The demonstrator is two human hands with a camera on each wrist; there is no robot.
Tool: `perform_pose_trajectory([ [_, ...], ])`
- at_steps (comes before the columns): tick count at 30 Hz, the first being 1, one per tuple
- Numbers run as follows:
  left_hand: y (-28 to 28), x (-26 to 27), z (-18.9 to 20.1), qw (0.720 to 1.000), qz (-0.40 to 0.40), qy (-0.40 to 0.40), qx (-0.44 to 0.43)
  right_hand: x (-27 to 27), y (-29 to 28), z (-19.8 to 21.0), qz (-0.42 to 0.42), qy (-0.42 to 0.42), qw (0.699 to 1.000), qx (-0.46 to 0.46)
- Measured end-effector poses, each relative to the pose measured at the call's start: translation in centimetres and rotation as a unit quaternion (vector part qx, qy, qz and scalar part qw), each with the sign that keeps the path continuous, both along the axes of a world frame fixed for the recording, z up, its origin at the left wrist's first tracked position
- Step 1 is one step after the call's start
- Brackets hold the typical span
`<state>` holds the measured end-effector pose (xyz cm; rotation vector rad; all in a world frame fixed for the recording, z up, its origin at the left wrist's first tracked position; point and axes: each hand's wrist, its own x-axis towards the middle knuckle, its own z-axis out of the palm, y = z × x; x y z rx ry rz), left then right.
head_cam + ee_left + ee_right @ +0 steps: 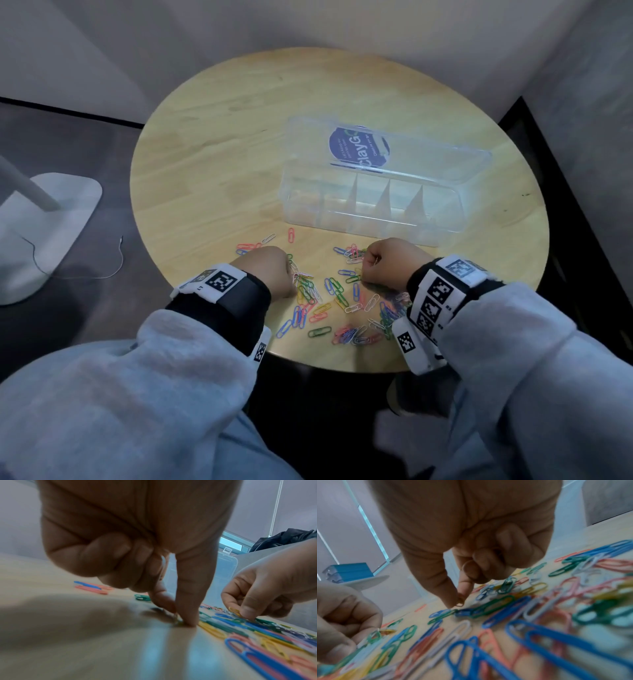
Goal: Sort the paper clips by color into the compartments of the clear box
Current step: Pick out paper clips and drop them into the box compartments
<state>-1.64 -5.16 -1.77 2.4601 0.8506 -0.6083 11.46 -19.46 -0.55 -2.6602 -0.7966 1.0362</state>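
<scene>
Low in the middle of the head view, mixed-colour paper clips [337, 301] are lying scattered on the round wooden desk [219, 144]. The clear box [373, 205] is sitting just above them, right of centre, with its lid open and its compartments showing nothing inside. The left hand [270, 270] is pressing thumb and forefinger down at the left edge of the pile, its grip narrow; whether it is holding a clip is unclear. The right hand [390, 263] is pinching a yellow clip [235, 611] in a narrow grip.
</scene>
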Motion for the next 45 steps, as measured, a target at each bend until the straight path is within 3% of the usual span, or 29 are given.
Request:
perform_pose_trajectory([
  [3,0.1,0.1,-0.3,1.0,-0.014,0.016,-0.001,0.1,-0.2,0.0,-0.046,0.044,0.994,0.09],
  [9,0.2,-0.1,0.4,0.999,-0.028,0.021,-0.033,-0.6,-0.5,0.2,-0.106,0.237,0.952,0.164],
  [13,0.7,-0.5,1.2,0.998,-0.004,-0.002,-0.062,-0.9,-1.1,-0.3,-0.132,0.3,0.925,0.191],
  [17,1.3,-0.6,2.5,0.984,0.06,-0.052,-0.162,-1.1,-0.9,-0.3,-0.132,0.319,0.919,0.188],
  [20,1.4,-0.5,2.9,0.958,0.132,-0.092,-0.237,-1.7,-0.3,0.2,-0.062,0.29,0.945,0.14],
  [23,1.3,-0.3,3.1,0.929,0.186,-0.128,-0.293,-2.5,0.3,1.1,0.098,0.157,0.981,0.066],
  [27,1.0,-0.2,3.2,0.893,0.22,-0.143,-0.365,-3.7,1.2,1.0,0.219,0.011,0.976,-0.008],
  [32,0.7,-0.2,3.4,0.851,0.271,-0.142,-0.427,-4.4,1.7,0.2,0.253,-0.057,0.966,-0.015],
  [34,0.7,0.0,3.5,0.859,0.276,-0.122,-0.414,-4.7,1.8,0.1,0.261,-0.067,0.963,-0.017],
  [35,0.6,0.1,3.4,0.876,0.265,-0.105,-0.389,-4.9,1.8,0.1,0.263,-0.068,0.962,-0.017],
  [38,0.5,0.1,2.1,0.967,0.145,-0.044,-0.206,-4.9,1.9,0.0,0.265,-0.063,0.962,-0.021],
  [39,0.4,0.0,1.8,0.985,0.1,-0.03,-0.135,-4.8,1.9,0.0,0.264,-0.057,0.962,-0.025],
  [41,-0.1,-0.4,1.5,0.997,0.052,-0.008,-0.059,-4.4,1.7,-0.1,0.257,-0.045,0.965,-0.033],
  [45,-0.8,-0.2,1.1,1.0,0.011,0.009,-0.017,-3.3,1.1,-0.2,0.194,-0.002,0.981,-0.017],
])
